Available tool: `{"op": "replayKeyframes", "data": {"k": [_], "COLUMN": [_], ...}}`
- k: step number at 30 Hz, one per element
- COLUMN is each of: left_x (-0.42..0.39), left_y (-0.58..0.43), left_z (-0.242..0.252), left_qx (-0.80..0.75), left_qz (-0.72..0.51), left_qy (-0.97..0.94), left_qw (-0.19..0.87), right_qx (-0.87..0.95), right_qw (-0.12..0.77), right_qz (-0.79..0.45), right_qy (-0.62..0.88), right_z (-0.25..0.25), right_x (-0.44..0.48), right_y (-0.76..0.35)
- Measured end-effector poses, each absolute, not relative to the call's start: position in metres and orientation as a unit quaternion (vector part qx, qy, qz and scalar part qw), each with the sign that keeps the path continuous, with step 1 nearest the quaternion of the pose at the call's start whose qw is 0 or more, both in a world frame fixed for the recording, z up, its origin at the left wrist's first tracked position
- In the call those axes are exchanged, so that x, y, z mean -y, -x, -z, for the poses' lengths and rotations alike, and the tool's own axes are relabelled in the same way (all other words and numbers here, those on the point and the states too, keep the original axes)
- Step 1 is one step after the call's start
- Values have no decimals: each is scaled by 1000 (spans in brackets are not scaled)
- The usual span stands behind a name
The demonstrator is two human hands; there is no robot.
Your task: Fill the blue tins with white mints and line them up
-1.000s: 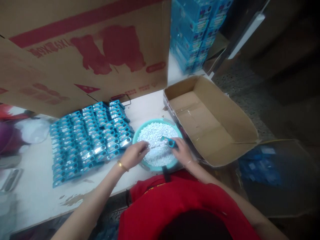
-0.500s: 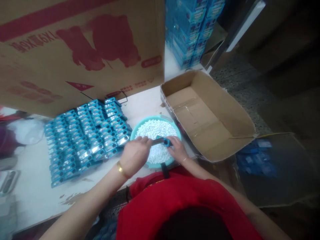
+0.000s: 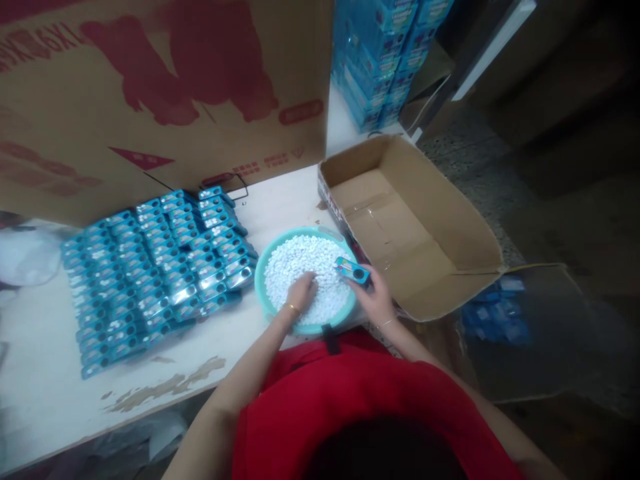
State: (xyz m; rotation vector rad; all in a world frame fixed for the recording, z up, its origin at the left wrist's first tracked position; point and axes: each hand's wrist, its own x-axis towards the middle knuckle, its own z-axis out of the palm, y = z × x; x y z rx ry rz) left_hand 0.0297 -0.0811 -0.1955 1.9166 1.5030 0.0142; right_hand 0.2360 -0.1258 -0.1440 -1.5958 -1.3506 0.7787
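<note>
A turquoise bowl (image 3: 262, 293) full of small white pellets (image 3: 305, 257) stands on the table in front of me. My left hand (image 3: 301, 291) is down in the pellets, its fingers curled together among them; the fingertips are partly hidden. At the bowl's right rim my right hand (image 3: 376, 299) grips a small blue box (image 3: 353, 270) by its near end. A dark round spot marks the box's face, which is tilted up. Left of the bowl lie several rows of similar blue boxes (image 3: 150, 267), packed close together.
A big printed cardboard carton (image 3: 200, 140) stands behind the rows. Right of the bowl is an open cardboard tray (image 3: 395, 227). Stacked blue packages (image 3: 375, 67) rise at the back, and blue packets (image 3: 495, 313) lie low at the right. The white table (image 3: 45, 400) has worn patches.
My left hand has come away from the blue box and moved down into the pellets. My right hand keeps the box, now turned face up and shifted right. The view has moved slightly.
</note>
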Motion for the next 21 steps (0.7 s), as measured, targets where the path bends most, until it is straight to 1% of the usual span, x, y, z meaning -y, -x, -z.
{"op": "replayKeyframes", "data": {"k": [5, 8, 11, 16, 21], "left_x": [75, 75, 75, 69, 69], "left_y": [1, 29, 45, 39, 11], "left_z": [165, 134, 97, 44, 12], "left_qx": [-557, -536, -518, -473, -458], "left_qz": [-49, -81, -86, -25, 78], "left_qy": [-740, -751, -774, -823, -852], "left_qw": [373, 376, 355, 315, 240], "right_qx": [542, 564, 608, 694, 727], "right_qw": [441, 434, 411, 366, 347], "right_qz": [-316, -290, -269, -243, -241], "right_qy": [642, 640, 624, 571, 541], "right_z": [149, 150, 150, 150, 152], "right_x": [129, 128, 124, 118, 118], "right_y": [-236, -233, -228, -215, -203]}}
